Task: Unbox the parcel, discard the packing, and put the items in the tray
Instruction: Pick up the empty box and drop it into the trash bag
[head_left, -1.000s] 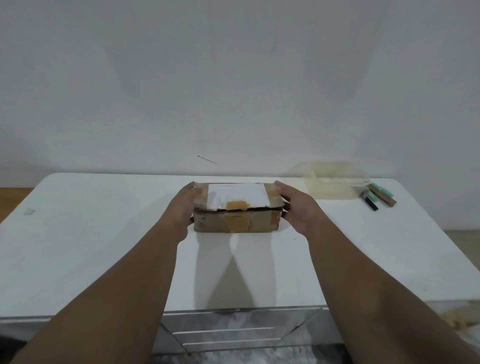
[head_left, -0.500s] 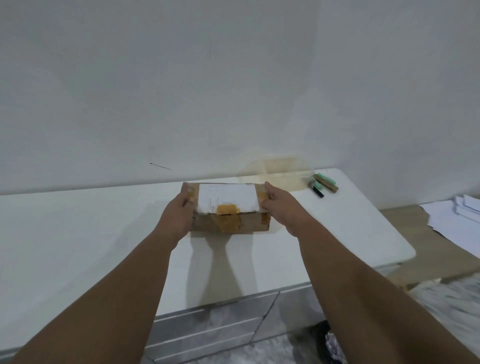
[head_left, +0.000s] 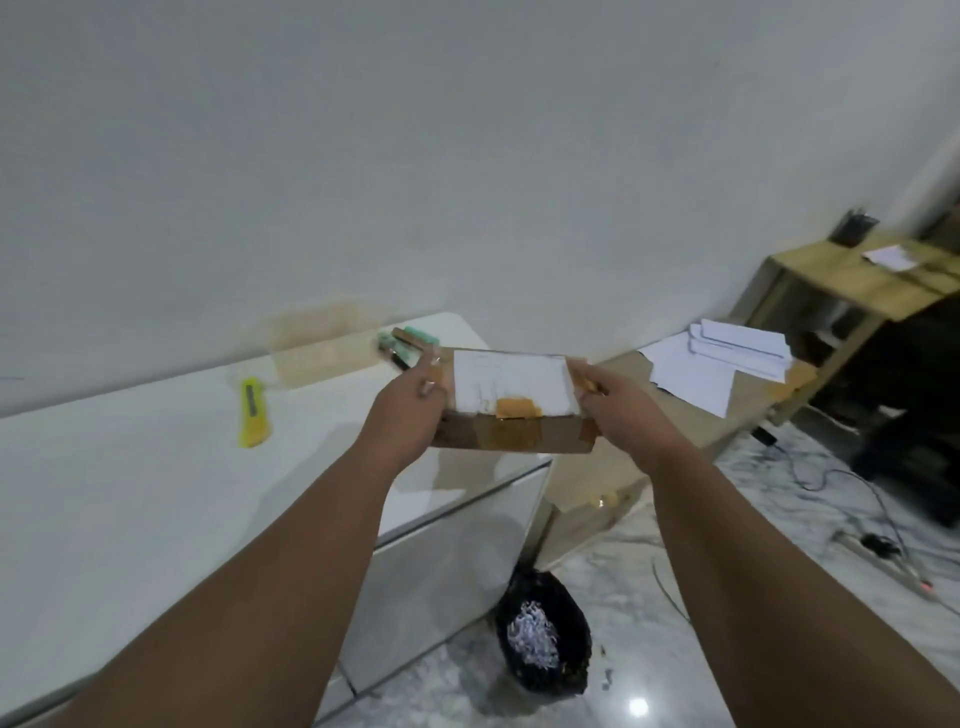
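A brown cardboard parcel (head_left: 511, 410) with a white label and orange tape patches is held in the air past the right end of the white table (head_left: 130, 493). My left hand (head_left: 410, 410) grips its left end and my right hand (head_left: 615, 410) grips its right end. A clear plastic tray (head_left: 322, 345) sits at the back of the table by the wall. Green and brown items (head_left: 408, 340) lie next to the tray, partly hidden by my left hand.
A yellow box cutter (head_left: 253, 413) lies on the table left of the parcel. A black bag (head_left: 543, 639) with shredded paper stands on the marble floor below. White papers (head_left: 727, 364) lie on cardboard to the right, with a wooden shelf (head_left: 852, 286) and cables (head_left: 852, 493) beyond.
Both hands lifted the parcel off the table and carried it right, beyond the table's end. My view swung right, revealing the black bag, the floor and the yellow cutter.
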